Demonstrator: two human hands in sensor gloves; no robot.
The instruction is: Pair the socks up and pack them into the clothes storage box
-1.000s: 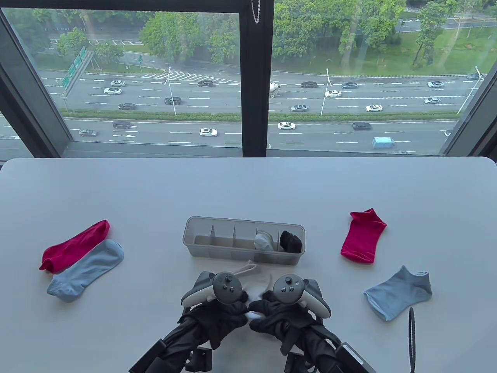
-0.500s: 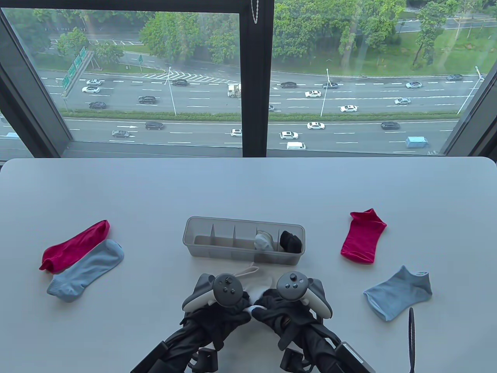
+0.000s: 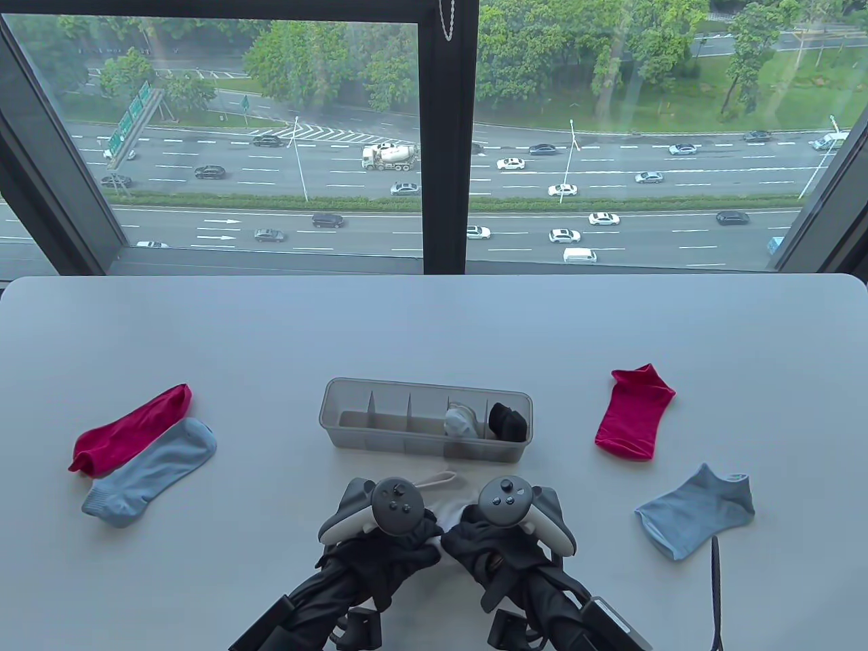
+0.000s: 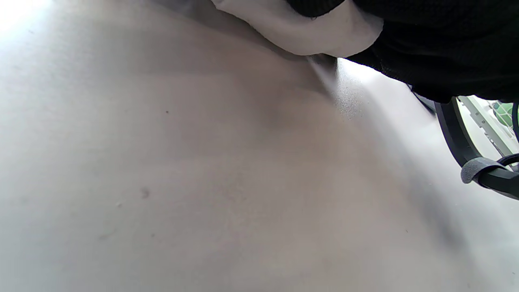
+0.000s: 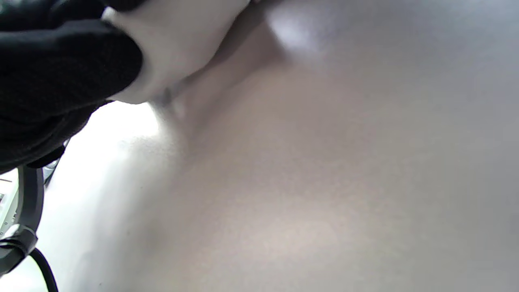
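Both gloved hands meet near the table's front edge and grip a bundle of white socks (image 3: 450,512) between them; my left hand (image 3: 400,542) is on its left, my right hand (image 3: 475,539) on its right. The white cloth (image 4: 308,32) bulges under my left glove, and the same white cloth (image 5: 178,48) shows under my right glove. Just behind the hands stands the grey divided storage box (image 3: 359,393), holding a rolled white pair (image 3: 460,420) and a rolled black pair (image 3: 508,420) in its two right compartments. The other compartments look empty.
A red sock (image 3: 129,427) overlaps a light blue sock (image 3: 152,471) at the left. Another red sock (image 3: 634,420) and another light blue sock (image 3: 698,512) lie apart at the right. A black cable (image 3: 715,590) hangs at the front right edge.
The hands have closed together over the white socks, so less white cloth shows between them. The sock's cuff loop behind the hands has shifted slightly right.
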